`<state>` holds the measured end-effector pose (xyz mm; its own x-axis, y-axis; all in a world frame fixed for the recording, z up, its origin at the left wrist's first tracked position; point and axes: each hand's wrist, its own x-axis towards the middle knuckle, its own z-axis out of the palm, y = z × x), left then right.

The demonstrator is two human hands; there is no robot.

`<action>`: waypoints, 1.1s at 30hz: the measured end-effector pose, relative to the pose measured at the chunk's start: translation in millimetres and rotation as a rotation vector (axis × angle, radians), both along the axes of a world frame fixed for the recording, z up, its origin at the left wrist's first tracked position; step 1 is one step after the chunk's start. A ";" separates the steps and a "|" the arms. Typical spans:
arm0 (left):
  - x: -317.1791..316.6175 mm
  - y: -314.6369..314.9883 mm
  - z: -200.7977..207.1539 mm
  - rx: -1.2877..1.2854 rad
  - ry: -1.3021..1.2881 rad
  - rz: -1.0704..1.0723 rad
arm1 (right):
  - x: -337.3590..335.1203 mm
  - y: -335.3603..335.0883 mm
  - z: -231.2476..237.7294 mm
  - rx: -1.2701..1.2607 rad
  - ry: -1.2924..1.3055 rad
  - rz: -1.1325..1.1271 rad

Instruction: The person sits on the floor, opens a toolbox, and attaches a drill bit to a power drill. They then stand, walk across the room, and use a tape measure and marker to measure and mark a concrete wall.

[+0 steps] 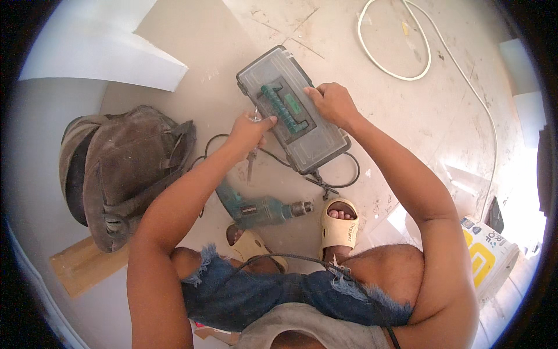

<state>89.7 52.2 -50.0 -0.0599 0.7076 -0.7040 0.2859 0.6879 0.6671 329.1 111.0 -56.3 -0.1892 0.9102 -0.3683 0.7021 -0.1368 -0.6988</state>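
Observation:
A plastic toolbox point(318, 145) with a clear grey lid and a green and black handle lies tilted over the floor in front of me. My right hand point(332, 104) grips its right edge, thumb on the lid. At the box's left edge, my left hand point(250, 132) is closed with its thumb against the lid. A slim metal piece point(251, 166) sticks out below these fingers, and a shiny end shows above them; its exact kind is unclear. Nearer my feet, a teal power drill point(261, 210) lies on its side, chuck to the right.
A brown bag point(131, 168) stands at left beside a wooden board point(87, 264). The drill's black cable point(356, 174) loops under the toolbox and across my lap. A white cable point(427, 64) curls at far right. A white and yellow container point(488, 253) stands at right.

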 end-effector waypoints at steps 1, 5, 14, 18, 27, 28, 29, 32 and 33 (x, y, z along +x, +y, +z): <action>0.8 1.8 1.1 0.005 0.029 -0.019 | 0.2 -1.8 -1.2 -0.021 0.005 0.006; -2.3 9.1 -4.2 0.031 0.053 -0.038 | -0.3 0.9 -3.5 0.013 0.008 0.052; -5.5 2.6 -7.5 0.027 0.051 -0.075 | 10.4 15.0 -22.1 -0.164 0.334 -0.070; 2.7 -2.4 -1.9 0.039 0.057 -0.047 | 19.2 15.9 -11.6 -0.041 0.134 0.025; 1.5 3.6 -2.3 0.006 0.013 -0.017 | 7.0 14.8 -22.4 -0.212 0.251 -0.025; 0.8 3.3 -3.2 -0.011 -0.015 -0.022 | 7.8 15.6 -22.9 -0.203 0.279 -0.066; 2.0 1.1 -4.9 -0.027 -0.043 -0.025 | 9.9 13.0 -23.5 -0.195 0.308 -0.105; 2.6 2.0 -5.4 -0.015 -0.072 -0.023 | 5.2 7.3 -16.3 -0.143 0.307 -0.198; 3.5 2.2 -5.5 -0.007 -0.078 -0.029 | 3.4 1.1 -19.9 -0.016 0.236 -0.139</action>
<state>93.2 54.5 -55.5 0.0159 0.7035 -0.7106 0.2527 0.6848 0.6835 332.5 112.2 -76.1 -0.1447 0.9279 -0.3437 0.4938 -0.2333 -0.8377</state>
